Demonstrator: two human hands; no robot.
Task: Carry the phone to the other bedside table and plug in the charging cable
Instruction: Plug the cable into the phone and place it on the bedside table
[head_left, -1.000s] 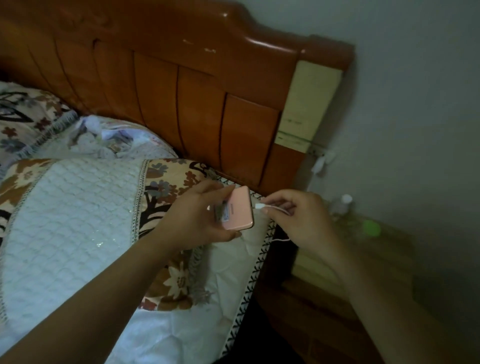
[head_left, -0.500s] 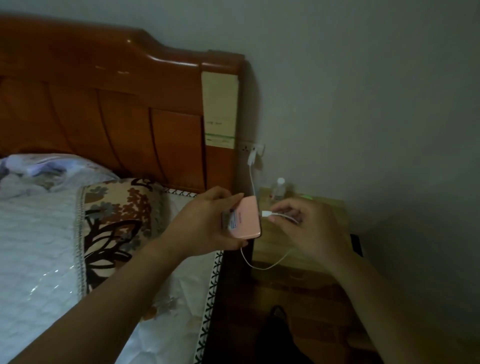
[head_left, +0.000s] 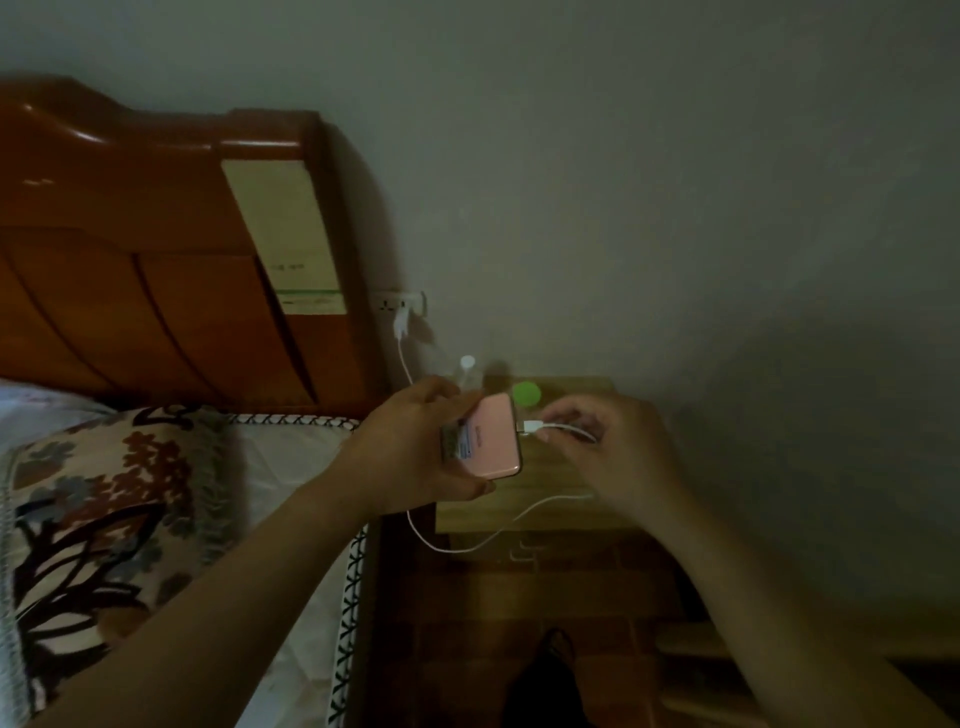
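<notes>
Two hands meet: left hand (head_left: 415, 447) grips phone (head_left: 491, 436); right hand (head_left: 613, 447) pinches charging cable (head_left: 550, 427) plug at phone's edge.

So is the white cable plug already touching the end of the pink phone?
Touching. In the head view the plug meets the right end of the phone with no visible gap. Whether it is fully seated cannot be told. The right hand pinches the plug.

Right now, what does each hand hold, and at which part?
The left hand holds the pink phone by its long edges. The right hand pinches the white charging cable just behind its plug, at the phone's end.
</notes>
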